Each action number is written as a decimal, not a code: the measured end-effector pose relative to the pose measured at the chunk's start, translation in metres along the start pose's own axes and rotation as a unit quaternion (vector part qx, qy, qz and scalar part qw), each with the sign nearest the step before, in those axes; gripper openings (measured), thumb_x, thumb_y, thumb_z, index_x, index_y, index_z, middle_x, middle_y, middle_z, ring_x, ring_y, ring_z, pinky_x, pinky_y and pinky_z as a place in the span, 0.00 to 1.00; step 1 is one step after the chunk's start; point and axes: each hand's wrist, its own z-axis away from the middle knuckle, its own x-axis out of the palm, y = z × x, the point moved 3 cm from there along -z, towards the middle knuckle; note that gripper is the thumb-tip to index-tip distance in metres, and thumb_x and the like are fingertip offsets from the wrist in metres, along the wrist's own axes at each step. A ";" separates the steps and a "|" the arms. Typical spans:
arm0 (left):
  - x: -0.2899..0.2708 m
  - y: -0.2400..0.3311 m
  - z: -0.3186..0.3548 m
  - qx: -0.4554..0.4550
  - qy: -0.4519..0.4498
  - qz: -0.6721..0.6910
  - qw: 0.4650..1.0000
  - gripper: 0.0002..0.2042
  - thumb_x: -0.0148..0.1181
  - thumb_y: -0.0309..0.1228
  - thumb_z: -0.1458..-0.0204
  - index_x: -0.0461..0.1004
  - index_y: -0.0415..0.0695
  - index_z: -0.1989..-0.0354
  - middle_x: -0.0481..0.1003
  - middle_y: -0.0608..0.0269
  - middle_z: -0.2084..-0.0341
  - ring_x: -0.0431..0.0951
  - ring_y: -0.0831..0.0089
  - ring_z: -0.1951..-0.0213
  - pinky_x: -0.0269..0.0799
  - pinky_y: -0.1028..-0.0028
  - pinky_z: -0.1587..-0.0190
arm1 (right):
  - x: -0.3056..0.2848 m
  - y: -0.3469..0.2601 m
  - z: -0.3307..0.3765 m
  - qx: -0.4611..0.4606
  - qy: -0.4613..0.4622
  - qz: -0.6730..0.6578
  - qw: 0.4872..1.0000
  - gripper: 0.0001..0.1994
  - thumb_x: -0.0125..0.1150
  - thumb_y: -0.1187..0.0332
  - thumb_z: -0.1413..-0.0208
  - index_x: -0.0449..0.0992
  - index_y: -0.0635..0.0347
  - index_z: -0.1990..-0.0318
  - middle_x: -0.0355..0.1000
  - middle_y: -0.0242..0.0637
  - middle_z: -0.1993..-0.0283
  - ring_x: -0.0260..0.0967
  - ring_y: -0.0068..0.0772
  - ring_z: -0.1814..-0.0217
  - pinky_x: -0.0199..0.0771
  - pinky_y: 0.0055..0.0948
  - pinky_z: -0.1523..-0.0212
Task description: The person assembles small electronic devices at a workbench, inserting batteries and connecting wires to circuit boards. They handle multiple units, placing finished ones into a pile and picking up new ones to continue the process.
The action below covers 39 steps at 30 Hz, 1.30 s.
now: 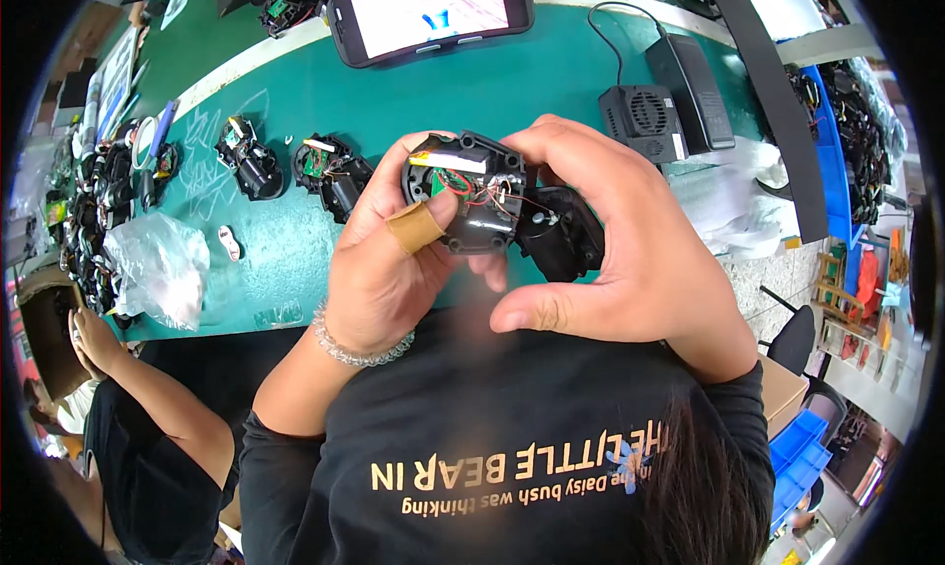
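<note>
A big green worktop is seen below the held things. If a loose part is bumped, it could be pushed over the edge. At the right, a blue bin is filled with a pile of black parts. At the far left, a brown box is seen beside another person's hand; its inside is too dark to be made out. A clear bag is laid on the left of the worktop, and what is in it, if anything, cannot be told.

The right hand is curved around a second black part, with its thumb held away. How tightly that part is held cannot be told, so it could be dropped if it is let slip. The left hand is closed on a round black case, which is held up over the front of the worktop, just beside the second black part. In the case, a green board and thin red wires are held like things in a bowl. A wire could be squashed if it is pressed too hard by the left thumb, or snapped if the two pieces are pulled too far apart.
</note>
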 end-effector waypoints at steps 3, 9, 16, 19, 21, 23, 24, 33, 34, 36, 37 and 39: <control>0.001 0.000 0.001 -0.004 0.002 0.002 1.000 0.19 0.52 0.29 0.44 0.58 0.43 0.45 0.71 0.54 0.65 0.71 0.68 0.77 0.71 0.66 0.77 | 0.000 -0.002 0.002 -0.013 0.005 0.000 1.000 0.38 0.78 0.51 0.69 0.70 0.68 0.52 0.68 0.40 0.62 0.67 0.38 0.60 0.66 0.31 0.54; -0.001 0.002 0.004 -0.013 -0.035 0.029 0.999 0.19 0.53 0.29 0.43 0.58 0.43 0.44 0.71 0.53 0.63 0.73 0.66 0.75 0.70 0.67 0.76 | -0.001 -0.007 0.003 -0.014 -0.002 -0.002 1.000 0.41 0.78 0.49 0.70 0.69 0.68 0.51 0.68 0.39 0.61 0.65 0.33 0.60 0.64 0.28 0.56; -0.004 0.002 0.006 -0.010 -0.077 0.084 0.993 0.20 0.48 0.25 0.41 0.57 0.43 0.41 0.72 0.52 0.59 0.75 0.65 0.68 0.71 0.67 0.69 | -0.009 -0.006 0.003 -0.039 0.031 0.045 0.998 0.42 0.78 0.48 0.73 0.69 0.65 0.49 0.67 0.34 0.60 0.63 0.27 0.61 0.60 0.25 0.58; 0.000 0.003 0.009 0.004 -0.043 0.067 0.997 0.20 0.46 0.24 0.42 0.56 0.43 0.41 0.72 0.52 0.58 0.75 0.65 0.66 0.71 0.67 0.68 | -0.016 -0.014 -0.001 -0.062 0.058 0.052 0.995 0.33 0.76 0.57 0.69 0.71 0.63 0.52 0.68 0.30 0.61 0.63 0.22 0.61 0.57 0.22 0.59; 0.000 0.003 0.009 -0.001 -0.047 0.071 0.996 0.20 0.45 0.23 0.42 0.57 0.43 0.41 0.72 0.53 0.57 0.75 0.66 0.66 0.71 0.68 0.68 | -0.018 -0.017 -0.004 -0.078 0.069 0.063 0.993 0.26 0.72 0.64 0.65 0.73 0.63 0.55 0.69 0.30 0.62 0.63 0.21 0.62 0.56 0.22 0.60; -0.003 0.003 0.008 0.003 -0.053 0.063 0.997 0.20 0.46 0.23 0.43 0.57 0.44 0.41 0.72 0.55 0.57 0.74 0.67 0.69 0.69 0.69 0.71 | -0.015 -0.018 -0.006 -0.087 0.088 0.061 0.991 0.18 0.66 0.72 0.60 0.75 0.63 0.58 0.70 0.30 0.63 0.63 0.21 0.62 0.56 0.20 0.62; -0.002 0.001 0.008 0.014 -0.040 0.042 0.998 0.20 0.46 0.24 0.44 0.57 0.45 0.41 0.71 0.56 0.58 0.73 0.68 0.72 0.68 0.71 0.73 | -0.014 -0.017 -0.008 -0.095 0.086 0.068 0.989 0.16 0.65 0.74 0.59 0.75 0.64 0.59 0.70 0.31 0.64 0.63 0.21 0.63 0.57 0.20 0.63; 0.003 0.003 0.011 0.091 0.028 -0.155 0.983 0.21 0.45 0.23 0.46 0.59 0.46 0.42 0.70 0.61 0.58 0.70 0.77 0.67 0.65 0.78 0.74 | 0.001 -0.009 -0.019 -0.164 0.095 0.149 0.971 0.08 0.63 0.79 0.55 0.74 0.64 0.65 0.70 0.35 0.70 0.64 0.27 0.69 0.62 0.25 0.69; 0.002 0.004 0.012 0.097 0.023 -0.177 0.979 0.21 0.45 0.23 0.46 0.59 0.46 0.42 0.70 0.62 0.58 0.70 0.78 0.66 0.64 0.78 0.74 | 0.002 -0.009 -0.019 -0.164 0.094 0.151 0.970 0.07 0.63 0.79 0.55 0.74 0.65 0.66 0.69 0.35 0.71 0.64 0.27 0.70 0.62 0.25 0.69; 0.002 0.004 0.014 0.090 0.028 -0.211 0.973 0.21 0.45 0.24 0.46 0.59 0.46 0.42 0.70 0.63 0.58 0.69 0.80 0.66 0.64 0.80 0.73 | 0.005 -0.009 -0.018 -0.160 0.095 0.147 0.972 0.06 0.62 0.79 0.54 0.73 0.65 0.68 0.68 0.35 0.73 0.63 0.27 0.71 0.61 0.25 0.71; 0.004 0.004 0.015 0.074 0.037 -0.221 0.972 0.20 0.45 0.24 0.46 0.60 0.46 0.42 0.69 0.64 0.58 0.69 0.81 0.66 0.64 0.80 0.73 | 0.005 -0.008 -0.018 -0.154 0.092 0.139 0.974 0.05 0.61 0.79 0.54 0.73 0.65 0.69 0.67 0.35 0.74 0.62 0.27 0.72 0.61 0.24 0.71; 0.005 0.004 0.016 0.043 0.045 -0.230 0.971 0.20 0.46 0.24 0.46 0.60 0.46 0.43 0.69 0.65 0.58 0.70 0.81 0.65 0.64 0.81 0.71 | 0.006 -0.003 -0.017 -0.141 0.084 0.120 0.979 0.04 0.60 0.79 0.52 0.72 0.64 0.70 0.66 0.35 0.75 0.60 0.26 0.73 0.60 0.24 0.71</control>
